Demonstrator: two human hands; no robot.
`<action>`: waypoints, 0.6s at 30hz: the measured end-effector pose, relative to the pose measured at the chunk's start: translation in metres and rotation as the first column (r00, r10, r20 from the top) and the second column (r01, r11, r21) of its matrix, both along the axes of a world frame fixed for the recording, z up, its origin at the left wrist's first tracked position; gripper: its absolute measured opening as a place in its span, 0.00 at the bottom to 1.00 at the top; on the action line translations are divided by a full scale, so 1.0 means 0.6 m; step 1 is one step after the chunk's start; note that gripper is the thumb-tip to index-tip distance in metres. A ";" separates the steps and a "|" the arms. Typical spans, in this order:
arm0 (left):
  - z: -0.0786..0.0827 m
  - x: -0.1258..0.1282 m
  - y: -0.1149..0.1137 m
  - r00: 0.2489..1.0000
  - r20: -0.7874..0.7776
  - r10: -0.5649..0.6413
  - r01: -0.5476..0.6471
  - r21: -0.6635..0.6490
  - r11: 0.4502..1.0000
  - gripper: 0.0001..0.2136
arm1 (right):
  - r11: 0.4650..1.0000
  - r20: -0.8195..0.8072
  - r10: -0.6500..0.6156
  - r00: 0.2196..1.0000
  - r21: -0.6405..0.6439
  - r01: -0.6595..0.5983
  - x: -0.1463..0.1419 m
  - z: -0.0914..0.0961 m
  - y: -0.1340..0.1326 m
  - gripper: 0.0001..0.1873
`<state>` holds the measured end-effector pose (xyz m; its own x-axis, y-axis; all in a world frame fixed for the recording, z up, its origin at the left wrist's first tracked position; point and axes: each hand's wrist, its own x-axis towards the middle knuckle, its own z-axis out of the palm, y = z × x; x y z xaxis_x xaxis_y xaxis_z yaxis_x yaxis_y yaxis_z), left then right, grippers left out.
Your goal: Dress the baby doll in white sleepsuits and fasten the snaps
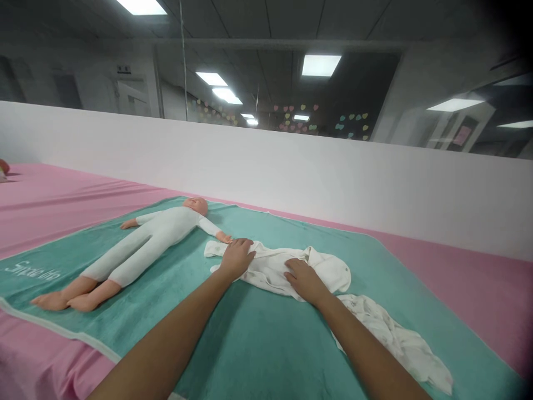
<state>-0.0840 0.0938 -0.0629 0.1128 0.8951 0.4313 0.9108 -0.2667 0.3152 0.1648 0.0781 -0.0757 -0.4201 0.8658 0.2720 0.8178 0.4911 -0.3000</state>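
Here in the head view, one left hand (pixel 237 256) and one right hand (pixel 303 280) lie flat, fingers open, on one small white baby suit (pixel 270 268), not gripping it. The suit lies on one green towel (pixel 250 344) over a pink sheet (pixel 62 194), just beside one doll (pixel 154 233) lying on its back. One more white cloth (pixel 395 339) lies crumpled by the right arm.
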 end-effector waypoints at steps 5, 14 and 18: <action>-0.021 0.002 0.026 0.994 -0.002 0.111 -0.110 -0.110 0.988 0.17 | 0.991 0.145 -0.125 0.982 -0.031 0.131 -0.004 -0.007 0.021 0.29; -0.014 -0.011 0.065 0.986 -0.016 0.165 -0.166 -0.098 0.981 0.08 | 0.909 0.179 -0.414 0.893 0.146 0.392 -0.068 0.014 0.068 0.28; -0.010 -0.016 0.083 0.981 0.035 0.190 -0.186 -0.081 0.979 0.11 | 0.897 0.144 -0.435 0.889 0.152 0.415 -0.071 -0.003 0.078 0.22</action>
<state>-0.0935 0.1437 -0.0688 -0.0775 0.9293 0.3611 0.9278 -0.0653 0.3673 0.1224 0.1247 -0.0778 -0.0674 0.9390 0.3373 0.9891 0.1071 -0.1007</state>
